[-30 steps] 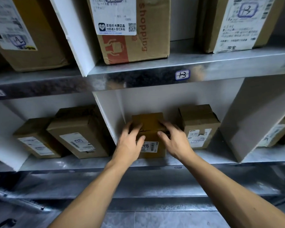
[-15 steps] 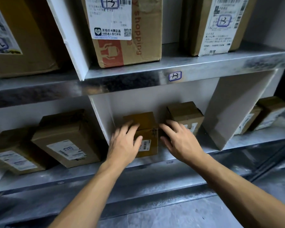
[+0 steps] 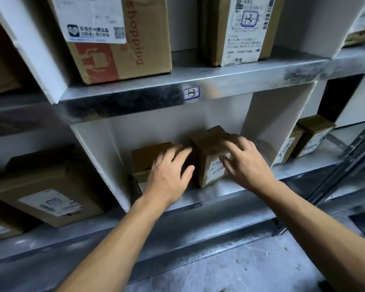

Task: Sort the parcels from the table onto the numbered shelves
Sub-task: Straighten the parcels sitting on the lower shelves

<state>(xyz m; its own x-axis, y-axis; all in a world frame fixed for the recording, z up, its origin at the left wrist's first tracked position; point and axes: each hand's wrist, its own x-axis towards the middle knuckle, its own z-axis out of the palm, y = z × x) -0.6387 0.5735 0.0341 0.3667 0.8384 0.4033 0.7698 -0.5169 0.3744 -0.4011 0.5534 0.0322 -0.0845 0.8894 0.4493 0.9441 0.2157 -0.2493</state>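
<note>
- The right hand [image 3: 244, 163] has shifted from the small parcel [image 3: 143, 157] to the neighbouring parcel [image 3: 207, 148] at its 3 o'clock, fingers spread.
- The left hand [image 3: 169, 173] rests open-fingered on the small parcel, shelved at 6 o'clock of the 13 tag [image 3: 191, 93]; placement looks finished.

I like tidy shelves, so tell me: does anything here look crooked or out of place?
Mildly. The small box under the right hand sits turned, a corner facing out, not square with its neighbour under the left hand. Above, the shopping box has its print running sideways.
</note>
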